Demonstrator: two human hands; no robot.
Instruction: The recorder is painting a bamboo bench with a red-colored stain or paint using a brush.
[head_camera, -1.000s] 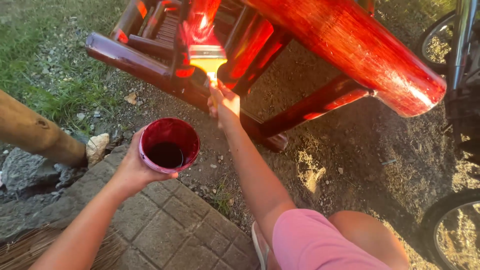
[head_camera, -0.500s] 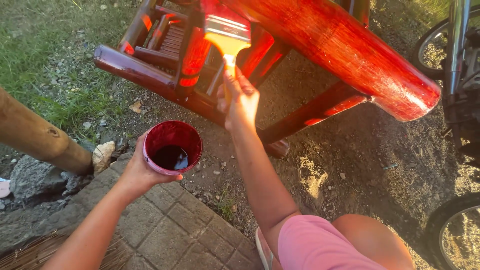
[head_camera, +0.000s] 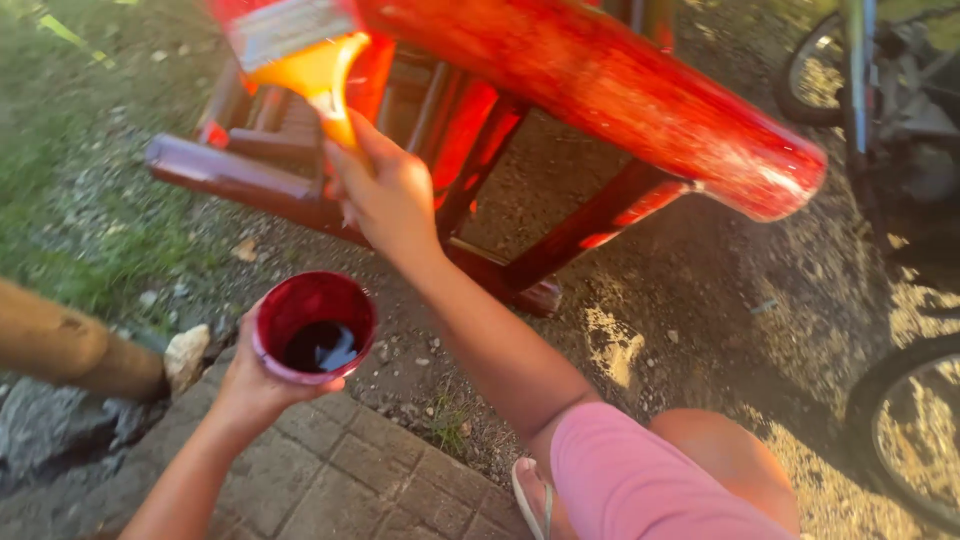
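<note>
head view: right hand (head_camera: 385, 195) closed around the yellow handle of a paintbrush (head_camera: 300, 50), bristles against the red-stained wooden chair (head_camera: 600, 90) lying tipped on dirt. left hand (head_camera: 250, 385) grips a round cup (head_camera: 313, 325) of dark stain below. log (head_camera: 60, 350), stone (head_camera: 185, 352), paving bricks (head_camera: 330, 470) left; bicycle wheels (head_camera: 905, 430) right.

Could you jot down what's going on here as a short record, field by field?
Place: outdoors, dirt ground, paving bricks, grass
Left hand: holds a cup of dark red stain
Right hand: grips a paintbrush, bristles up against the wood
Work piece: red-stained wooden furniture, lying tipped over
Nearby: bicycle wheels, a log, a stone
</note>
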